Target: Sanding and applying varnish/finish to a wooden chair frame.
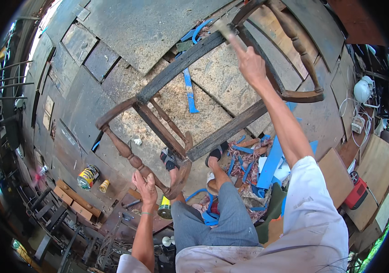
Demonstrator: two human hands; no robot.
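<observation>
My right hand (252,63) is closed on a pale, blurred brush-like tool (226,31), its tip at the upper rail of a dark wooden furniture frame (176,61). The frame is raised and tilted over the floor, with long weathered rails and turned spindles (127,150) at either end. My left hand (146,187) is at the lower end of the left spindle, fingers curled against it, holding the frame. My sandalled feet show beneath the frame.
Worn boards and sawdust (121,79) cover the floor. Torn blue strips and scraps (249,168) lie by my legs. At left are containers (88,176) and metal clutter (53,209); at right, a white lamp-like object (362,88), cables and a red device (355,195).
</observation>
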